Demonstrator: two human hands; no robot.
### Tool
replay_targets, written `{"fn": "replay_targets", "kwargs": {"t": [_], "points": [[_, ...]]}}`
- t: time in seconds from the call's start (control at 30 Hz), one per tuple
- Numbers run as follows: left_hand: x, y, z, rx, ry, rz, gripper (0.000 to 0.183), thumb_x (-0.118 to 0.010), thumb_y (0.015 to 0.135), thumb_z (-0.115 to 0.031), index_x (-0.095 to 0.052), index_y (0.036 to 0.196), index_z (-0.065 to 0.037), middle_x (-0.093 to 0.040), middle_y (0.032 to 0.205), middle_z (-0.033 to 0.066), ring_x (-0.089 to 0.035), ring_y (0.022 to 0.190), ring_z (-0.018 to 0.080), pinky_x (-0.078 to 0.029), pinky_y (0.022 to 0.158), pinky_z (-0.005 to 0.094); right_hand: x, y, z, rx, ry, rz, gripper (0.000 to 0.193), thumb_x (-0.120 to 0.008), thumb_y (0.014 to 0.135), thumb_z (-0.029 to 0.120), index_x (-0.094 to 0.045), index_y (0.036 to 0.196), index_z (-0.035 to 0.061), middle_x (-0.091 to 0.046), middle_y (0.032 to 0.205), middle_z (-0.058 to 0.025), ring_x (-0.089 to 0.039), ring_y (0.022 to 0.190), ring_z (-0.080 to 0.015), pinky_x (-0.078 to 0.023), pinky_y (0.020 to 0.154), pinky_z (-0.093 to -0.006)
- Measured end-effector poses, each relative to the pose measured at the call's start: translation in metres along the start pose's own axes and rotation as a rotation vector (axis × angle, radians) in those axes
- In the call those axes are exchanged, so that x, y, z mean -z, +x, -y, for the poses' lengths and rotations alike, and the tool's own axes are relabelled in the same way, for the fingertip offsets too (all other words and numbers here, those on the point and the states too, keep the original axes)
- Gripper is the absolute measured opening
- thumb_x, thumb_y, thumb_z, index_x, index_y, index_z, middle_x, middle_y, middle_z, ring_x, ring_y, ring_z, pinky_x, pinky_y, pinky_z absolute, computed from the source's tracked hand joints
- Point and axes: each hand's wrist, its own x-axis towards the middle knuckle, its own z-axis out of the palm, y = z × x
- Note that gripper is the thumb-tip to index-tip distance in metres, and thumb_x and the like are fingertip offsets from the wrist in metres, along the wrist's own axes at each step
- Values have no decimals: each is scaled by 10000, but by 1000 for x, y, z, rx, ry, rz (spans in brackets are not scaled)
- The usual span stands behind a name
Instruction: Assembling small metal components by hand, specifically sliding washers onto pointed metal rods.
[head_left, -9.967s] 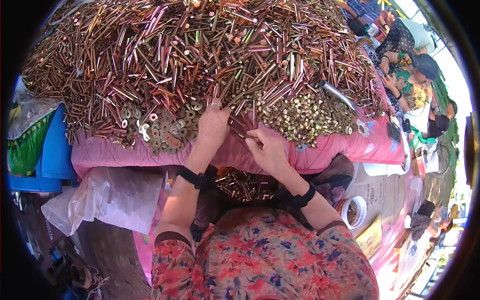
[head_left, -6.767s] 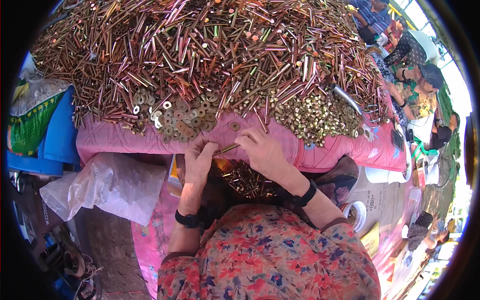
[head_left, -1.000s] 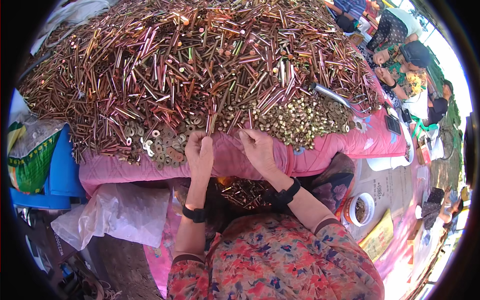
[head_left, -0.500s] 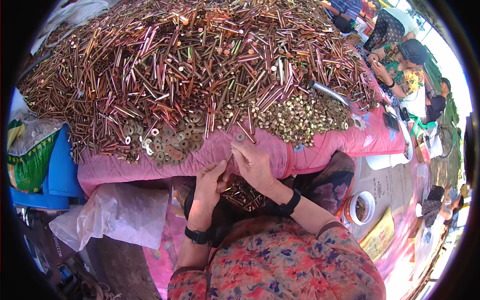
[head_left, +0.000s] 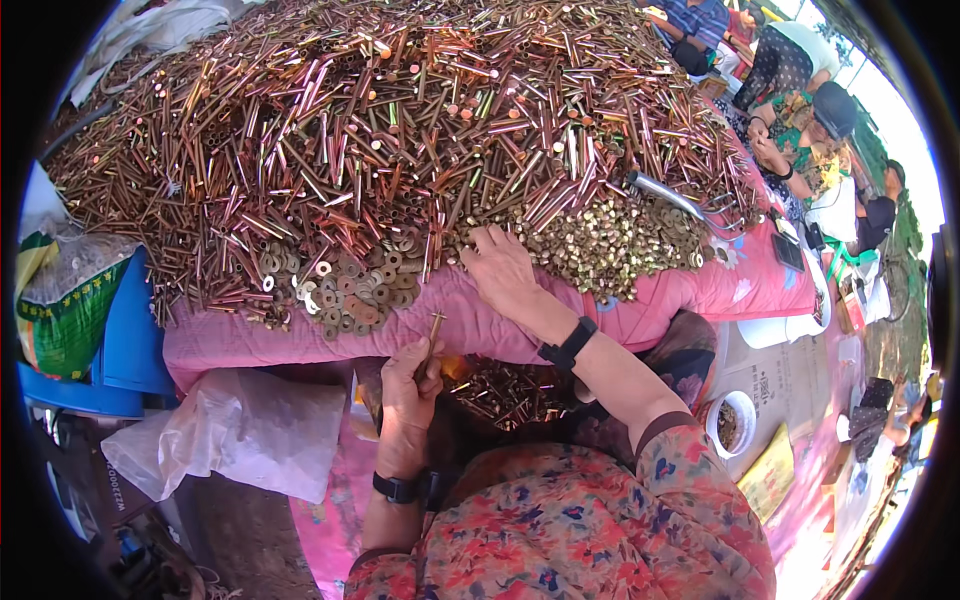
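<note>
Low in front of the table edge, my left hand (head_left: 412, 378) is closed around a slim brass-coloured bolt (head_left: 434, 332). The bolt stands nearly upright, with a small flat piece across its upper end. My right hand (head_left: 500, 272) rests at the near edge of the heap, its fingers slightly apart and touching small parts beside the pile of gold-coloured nuts (head_left: 605, 247). Nothing shows in its grasp. Flat round washers (head_left: 370, 290) lie to its left. Beyond spreads a large heap of coppery metal tubes and rods (head_left: 380, 130).
A pink quilted cover (head_left: 470, 335) drapes the table edge. Below it, more metal pieces (head_left: 510, 390) sit near my lap. A bent metal-handled tool (head_left: 668, 192) lies on the right. A clear plastic bag (head_left: 235, 430), white tub (head_left: 728, 425) and seated people (head_left: 800, 130) are around.
My right hand has left the bolt and moved up to the heap's edge by the nuts. My left hand keeps the bolt, slightly lower. The lone washer near the edge is no longer visible.
</note>
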Motion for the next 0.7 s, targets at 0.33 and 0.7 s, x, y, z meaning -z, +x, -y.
{"fn": "replay_targets", "kwargs": {"t": [0.33, 0.7], "points": [[-3, -3, 0, -136, 83, -69, 134, -645, 821, -151, -638, 791, -21, -485, 557, -12, -306, 407, 39, -218, 402, 199, 39, -21, 24, -785, 1670, -144, 127, -541, 922, 142, -535, 952, 20, -610, 839, -48, -599, 699, -120, -511, 626, -242], [-18, -10, 11, -246, 264, -58, 87, -692, 773, -62, -676, 831, 1, -524, 574, -27, -356, 439, 23, -230, 423, 185, 35, -54, 29, -875, 1732, -247, 144, -566, 907, 108, -508, 953, -15, -597, 846, -64, -578, 738, -86, -533, 661, -240]]}}
